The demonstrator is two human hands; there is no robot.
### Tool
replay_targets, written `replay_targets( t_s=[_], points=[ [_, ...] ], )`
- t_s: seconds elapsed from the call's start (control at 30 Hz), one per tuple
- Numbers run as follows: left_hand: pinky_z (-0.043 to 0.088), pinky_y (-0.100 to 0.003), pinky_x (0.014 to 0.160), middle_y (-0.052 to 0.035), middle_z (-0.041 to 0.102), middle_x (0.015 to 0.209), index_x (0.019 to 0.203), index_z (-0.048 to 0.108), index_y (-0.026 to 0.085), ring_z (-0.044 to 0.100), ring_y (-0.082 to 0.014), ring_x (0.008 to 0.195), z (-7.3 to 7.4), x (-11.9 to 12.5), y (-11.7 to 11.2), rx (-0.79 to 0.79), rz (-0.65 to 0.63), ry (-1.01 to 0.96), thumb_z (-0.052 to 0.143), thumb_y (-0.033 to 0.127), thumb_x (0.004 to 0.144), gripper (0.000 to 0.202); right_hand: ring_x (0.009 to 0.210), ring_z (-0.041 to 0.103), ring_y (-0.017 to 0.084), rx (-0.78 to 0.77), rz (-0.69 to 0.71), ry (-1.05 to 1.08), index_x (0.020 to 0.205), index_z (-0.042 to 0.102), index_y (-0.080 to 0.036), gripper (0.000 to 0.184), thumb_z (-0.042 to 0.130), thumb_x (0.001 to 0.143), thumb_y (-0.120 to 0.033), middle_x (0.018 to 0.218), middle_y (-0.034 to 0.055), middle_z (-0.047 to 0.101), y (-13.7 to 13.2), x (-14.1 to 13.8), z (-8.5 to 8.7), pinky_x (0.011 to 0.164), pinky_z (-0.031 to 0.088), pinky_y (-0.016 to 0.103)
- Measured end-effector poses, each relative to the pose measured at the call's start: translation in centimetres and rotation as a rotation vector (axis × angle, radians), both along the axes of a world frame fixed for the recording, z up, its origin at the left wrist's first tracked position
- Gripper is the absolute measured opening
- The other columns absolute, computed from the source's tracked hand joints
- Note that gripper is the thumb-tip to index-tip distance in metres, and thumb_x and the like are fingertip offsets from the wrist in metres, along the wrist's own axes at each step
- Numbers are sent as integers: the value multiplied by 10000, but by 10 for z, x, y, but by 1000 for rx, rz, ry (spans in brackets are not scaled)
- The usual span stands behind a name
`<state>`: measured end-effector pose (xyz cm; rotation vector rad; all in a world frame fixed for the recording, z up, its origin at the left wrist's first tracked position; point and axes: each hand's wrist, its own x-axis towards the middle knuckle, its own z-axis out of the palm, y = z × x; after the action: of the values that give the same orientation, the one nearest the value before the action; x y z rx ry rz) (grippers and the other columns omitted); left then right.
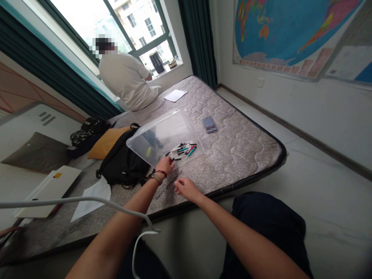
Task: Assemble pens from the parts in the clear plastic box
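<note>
My left hand (pixel 165 166), with a wristwatch and a red bracelet on its wrist, hangs over the near edge of a transparent plastic lid (pixel 154 135). Its fingers curl down by a loose pile of pens and markers (pixel 183 151) lying on the lid, in black, teal and red. Whether those fingers pinch a pen is hidden. My right hand (pixel 186 188) rests just below, with relaxed fingers over the quilted grey mattress (pixel 232 155), holding nothing.
A black backpack (pixel 122 164) and a yellow cushion (pixel 106 141) lie left of the lid. A seated person (pixel 124 79) faces the window at the far mattress edge. Loose papers (pixel 91 197) and a white cable (pixel 75 200) are nearby.
</note>
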<state>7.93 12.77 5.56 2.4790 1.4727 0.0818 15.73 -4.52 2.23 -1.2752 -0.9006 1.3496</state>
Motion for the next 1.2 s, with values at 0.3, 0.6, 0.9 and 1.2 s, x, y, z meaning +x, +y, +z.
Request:
replay_targets(
  t_s=[0.3,0.6,0.9,1.2],
  points=[
    [570,-355,806,-87,713,1015,978,587,165,710,-183,857,18,-45,-100,-499,231,-1026,689,428,792,338,481,575,107,-31,-187,319,937,589,-187,259,632,827,-417,712,1,664,2,9,5,465,449,217],
    [527,-236,574,-36,722,740,860,658,131,654,-123,592,5,-55,-146,-571,350,-998,828,379,656,363,598,589,110,131,-180,381,896,651,-147,319,722,746,-419,750,14,661,-7,9,10,569,484,237],
    [542,-272,667,-58,741,811,899,714,152,693,-176,725,15,-58,-142,-405,180,-852,751,388,749,282,604,592,116,234,-107,286,945,686,-152,326,753,718,-377,817,29,678,-9,10,15,567,483,247],
    [511,-252,610,-67,750,879,931,755,185,658,-169,700,15,-53,-145,-416,112,-754,732,421,764,290,724,632,168,202,-222,136,909,693,-149,271,719,735,-355,854,60,701,-4,10,2,637,514,270]
  ],
)
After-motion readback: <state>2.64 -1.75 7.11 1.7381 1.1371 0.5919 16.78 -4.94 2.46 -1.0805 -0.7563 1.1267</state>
